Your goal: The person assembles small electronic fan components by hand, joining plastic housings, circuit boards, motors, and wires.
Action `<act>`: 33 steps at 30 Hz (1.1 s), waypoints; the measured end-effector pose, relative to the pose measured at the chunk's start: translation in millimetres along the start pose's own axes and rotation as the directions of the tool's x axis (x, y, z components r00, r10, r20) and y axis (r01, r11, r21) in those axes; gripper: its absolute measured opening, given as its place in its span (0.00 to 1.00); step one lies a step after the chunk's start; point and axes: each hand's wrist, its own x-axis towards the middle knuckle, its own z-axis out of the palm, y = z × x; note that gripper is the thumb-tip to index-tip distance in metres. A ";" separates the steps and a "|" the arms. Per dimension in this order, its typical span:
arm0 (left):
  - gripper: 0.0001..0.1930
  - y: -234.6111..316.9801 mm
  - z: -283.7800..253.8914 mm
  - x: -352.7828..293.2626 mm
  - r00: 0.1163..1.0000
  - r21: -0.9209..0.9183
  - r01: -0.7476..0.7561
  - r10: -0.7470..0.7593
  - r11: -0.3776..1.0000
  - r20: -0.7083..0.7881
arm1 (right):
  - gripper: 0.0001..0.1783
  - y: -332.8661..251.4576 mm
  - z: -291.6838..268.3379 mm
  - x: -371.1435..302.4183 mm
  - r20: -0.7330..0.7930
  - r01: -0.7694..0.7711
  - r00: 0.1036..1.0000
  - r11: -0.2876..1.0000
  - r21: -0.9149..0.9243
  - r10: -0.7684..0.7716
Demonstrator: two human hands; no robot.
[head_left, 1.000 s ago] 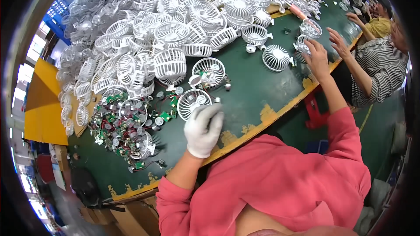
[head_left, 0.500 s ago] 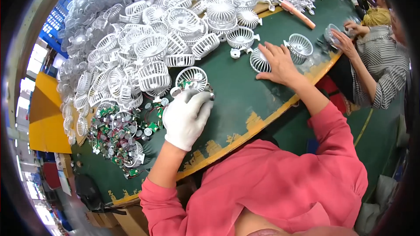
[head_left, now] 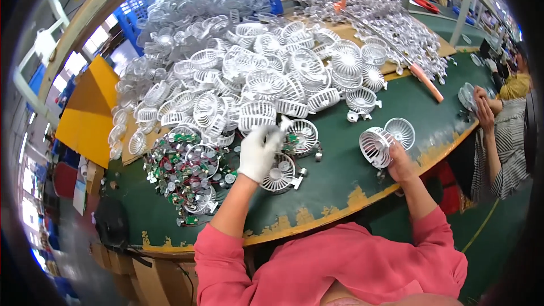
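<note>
My right hand (head_left: 401, 163) grips a white slatted fan cage (head_left: 374, 147), tilted up off the table at its near right side. Just behind it stands another round cage (head_left: 403, 130). My left hand (head_left: 258, 156), in a white glove, hovers left of the table's middle, its fingers drawn together and blurred at the tips. A small white piece (head_left: 285, 124) shows beside those fingertips; whether they hold it is unclear. To the right of the glove lies a cage with a green circuit board and wires (head_left: 303, 137). Another cage with a side tab (head_left: 277, 174) sits partly under the glove.
A big heap of white fan cages (head_left: 266, 82) covers the table's far left. Nearer lies a tangle of circuit boards, motors and wires (head_left: 184, 173). An orange-handled tool (head_left: 426, 82) rests at the far right, by small white parts (head_left: 391, 28). A co-worker's hands (head_left: 483, 107) work at right.
The whole view has shifted. My right hand, earlier spread over a cage, now grips it and has tilted it up. My left hand has moved off the cage with the circuit board.
</note>
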 end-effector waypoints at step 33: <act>0.16 29.5 -73.8 -62.8 0.971 0.109 0.079 -0.051 0.991 -0.235 | 0.12 -10.6 82.7 -9.4 0.137 -0.103 0.957 0.740 -0.664 0.256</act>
